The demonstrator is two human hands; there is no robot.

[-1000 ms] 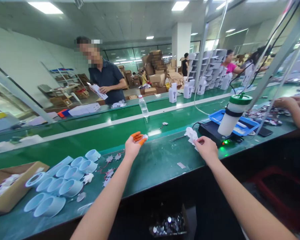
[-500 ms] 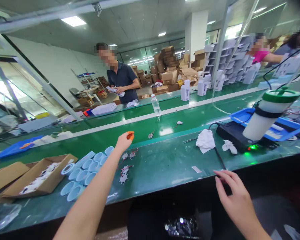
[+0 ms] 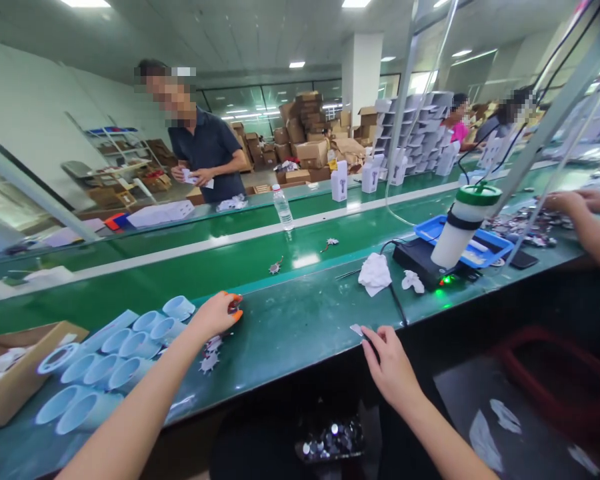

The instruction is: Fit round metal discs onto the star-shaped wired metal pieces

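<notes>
My left hand (image 3: 219, 315), with orange covers on its fingertips, is closed in a pinch over the bench at left. Between its fingers is a small dark thing, too hidden to name. Just below it lie grey star-edged parts (image 3: 210, 360) with thin wires, partly covered by the hand. My right hand (image 3: 391, 363) is at the bench's front edge, thumb and index finger apart. Its index fingertip reaches a small pale strip (image 3: 356, 329) lying on the bench; whether it touches is unclear. Two similar wired parts, one of them a grey star-edged part (image 3: 275, 267), lie on the green belt.
Light-blue cups (image 3: 139, 345) stand left, beside a cardboard box (image 3: 35, 373) of white pieces. A water bottle (image 3: 283, 210) stands on the belt. At right are a white cloth (image 3: 375, 273), a green-lidded canister (image 3: 463, 230) and a blue tray (image 3: 500, 248). Co-workers are across and at far right.
My left hand has come down from over the belt edge onto the wired parts. My right hand has moved left and forward to the pale strip. The view has turned right.
</notes>
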